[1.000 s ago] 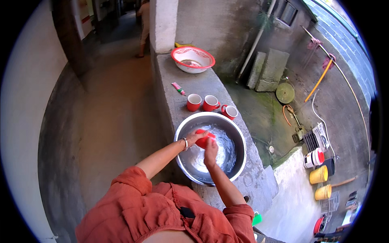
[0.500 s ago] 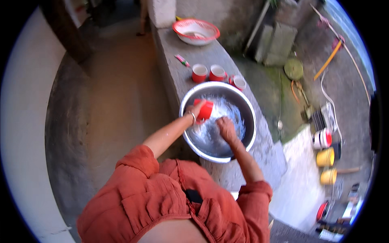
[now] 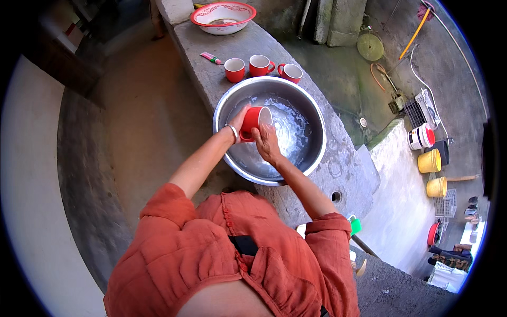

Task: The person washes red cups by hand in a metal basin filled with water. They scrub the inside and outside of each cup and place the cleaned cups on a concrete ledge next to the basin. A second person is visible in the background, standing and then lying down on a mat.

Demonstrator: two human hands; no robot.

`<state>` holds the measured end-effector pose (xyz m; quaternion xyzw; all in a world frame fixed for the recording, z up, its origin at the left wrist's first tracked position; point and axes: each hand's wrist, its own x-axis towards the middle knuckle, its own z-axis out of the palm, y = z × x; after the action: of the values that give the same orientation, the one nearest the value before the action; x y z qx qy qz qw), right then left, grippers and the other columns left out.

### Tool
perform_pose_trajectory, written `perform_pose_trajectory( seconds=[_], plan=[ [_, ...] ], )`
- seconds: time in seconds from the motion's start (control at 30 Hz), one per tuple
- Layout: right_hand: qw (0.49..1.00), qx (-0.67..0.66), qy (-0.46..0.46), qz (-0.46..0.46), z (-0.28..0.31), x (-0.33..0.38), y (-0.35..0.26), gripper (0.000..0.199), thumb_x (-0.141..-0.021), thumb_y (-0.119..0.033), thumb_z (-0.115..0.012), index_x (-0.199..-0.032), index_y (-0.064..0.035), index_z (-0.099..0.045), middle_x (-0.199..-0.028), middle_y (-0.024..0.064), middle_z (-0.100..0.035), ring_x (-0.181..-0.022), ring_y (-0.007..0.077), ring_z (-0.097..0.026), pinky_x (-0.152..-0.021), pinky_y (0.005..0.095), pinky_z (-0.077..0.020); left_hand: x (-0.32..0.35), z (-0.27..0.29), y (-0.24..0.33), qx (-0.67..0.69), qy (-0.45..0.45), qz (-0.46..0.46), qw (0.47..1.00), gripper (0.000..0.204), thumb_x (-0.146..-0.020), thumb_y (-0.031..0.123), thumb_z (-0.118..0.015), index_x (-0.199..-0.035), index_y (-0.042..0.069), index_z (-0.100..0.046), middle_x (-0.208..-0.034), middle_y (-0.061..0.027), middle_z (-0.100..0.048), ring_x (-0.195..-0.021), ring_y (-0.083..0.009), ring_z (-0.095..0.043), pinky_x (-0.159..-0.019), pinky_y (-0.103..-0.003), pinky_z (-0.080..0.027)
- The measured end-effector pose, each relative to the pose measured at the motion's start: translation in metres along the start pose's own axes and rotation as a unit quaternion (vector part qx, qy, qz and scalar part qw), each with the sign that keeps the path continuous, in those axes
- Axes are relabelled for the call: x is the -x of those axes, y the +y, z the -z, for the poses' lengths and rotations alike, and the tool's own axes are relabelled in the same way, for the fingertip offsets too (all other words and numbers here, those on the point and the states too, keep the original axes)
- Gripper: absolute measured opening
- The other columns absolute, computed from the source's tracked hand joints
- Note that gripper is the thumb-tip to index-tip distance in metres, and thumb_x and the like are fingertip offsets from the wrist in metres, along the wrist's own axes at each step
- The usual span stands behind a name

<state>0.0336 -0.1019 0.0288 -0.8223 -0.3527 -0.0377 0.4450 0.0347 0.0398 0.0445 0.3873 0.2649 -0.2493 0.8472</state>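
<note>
A red mug (image 3: 249, 120) with a pale inside is tilted above the water in a wide metal basin (image 3: 315, 124). My left hand (image 3: 240, 122), with a bracelet at its wrist, is closed around the mug's outer side. At the mug's mouth, my right hand (image 3: 267, 143) grips the rim, its fingertips partly hidden. Rippling water (image 3: 292, 129) fills the basin's bottom. Just beyond the basin stand three more red mugs, a left one (image 3: 234, 74), a middle one (image 3: 259, 68) and a right one (image 3: 290, 75).
The basin rests on a concrete ledge (image 3: 346, 153) with a round hole (image 3: 336, 197). Farther along lie a small tube (image 3: 211, 57) and a red-rimmed enamel basin (image 3: 237, 27). Down to the right are a white bucket (image 3: 417, 138) and yellow buckets (image 3: 429, 161).
The mug has turned so its mouth faces right. My right hand has left the water and come up to the mug's rim. My view has shifted, moving the basin left and up.
</note>
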Motion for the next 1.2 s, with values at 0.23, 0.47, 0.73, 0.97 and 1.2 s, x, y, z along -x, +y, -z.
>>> perform_pose_trajectory(
  seconds=[0.23, 0.47, 0.73, 0.97, 1.2],
  plan=[
    [0.847, -0.369, 0.278, -0.264, -0.018, -0.022, -0.012, 0.036, -0.092, -0.027, -0.037, -0.086, 0.0036, -0.055, -0.074, 0.025, -0.058, -0.068, 0.0315, -0.06, -0.061, 0.0395, -0.0429, 0.007, -0.006, -0.007, 0.011, -0.056, -0.079, 0.995, 0.049, -0.084, 0.05, -0.042, -0.116, 0.013, -0.05, -0.109, -0.0062, -0.057, -0.1, -0.0229, -0.054, -0.081, -0.04, -0.046],
    [0.995, 0.019, 0.021, 0.098, 0.017, 0.014, 0.002, 0.006, -0.082, -0.008, -0.05, -0.083, -0.0027, -0.048, -0.076, 0.0144, -0.051, -0.076, 0.0334, -0.048, -0.071, 0.0402, -0.0375, 0.015, 0.011, 0.01, 0.052, -0.166, 0.001, 0.985, 0.067, -0.082, 0.062, -0.034, -0.125, 0.012, -0.042, -0.122, -0.0095, -0.05, -0.107, -0.0274, -0.051, -0.086, -0.047, -0.043],
    [0.988, -0.098, 0.026, -0.118, 0.028, -0.008, 0.013, 0.034, -0.076, -0.032, -0.065, -0.084, 0.0002, -0.058, -0.077, 0.0164, -0.059, -0.07, 0.0241, -0.056, -0.064, 0.0321, -0.0423, -0.006, 0.012, -0.009, -0.107, 0.025, -0.126, 0.986, 0.072, -0.072, 0.066, -0.051, -0.122, 0.014, -0.043, -0.115, -0.0086, -0.052, -0.101, -0.027, -0.053, -0.082, -0.047, -0.044],
    [0.94, 0.088, 0.089, -0.318, 0.022, 0.01, 0.118, 0.03, -0.081, -0.022, -0.059, -0.101, -0.0014, -0.051, -0.089, 0.0187, -0.056, -0.07, 0.0348, -0.058, -0.063, 0.0392, -0.0481, -0.026, 0.019, -0.02, 0.085, 0.164, -0.036, 0.982, 0.051, -0.077, 0.051, -0.05, -0.117, 0.02, -0.044, -0.114, -0.0087, -0.051, -0.101, -0.0297, -0.051, -0.083, -0.049, -0.041],
    [0.976, -0.129, 0.108, -0.141, -0.006, -0.006, 0.023, 0.015, -0.08, -0.012, -0.054, -0.089, 0.0001, -0.056, -0.089, 0.0133, -0.056, -0.082, 0.0242, -0.054, -0.074, 0.0365, -0.0437, -0.055, 0.012, -0.034, 0.195, 0.155, -0.064, 0.966, 0.038, -0.087, 0.037, -0.032, -0.102, 0.013, -0.058, -0.095, -0.0078, -0.062, -0.082, -0.0252, -0.06, -0.074, -0.041, -0.05]
  ],
)
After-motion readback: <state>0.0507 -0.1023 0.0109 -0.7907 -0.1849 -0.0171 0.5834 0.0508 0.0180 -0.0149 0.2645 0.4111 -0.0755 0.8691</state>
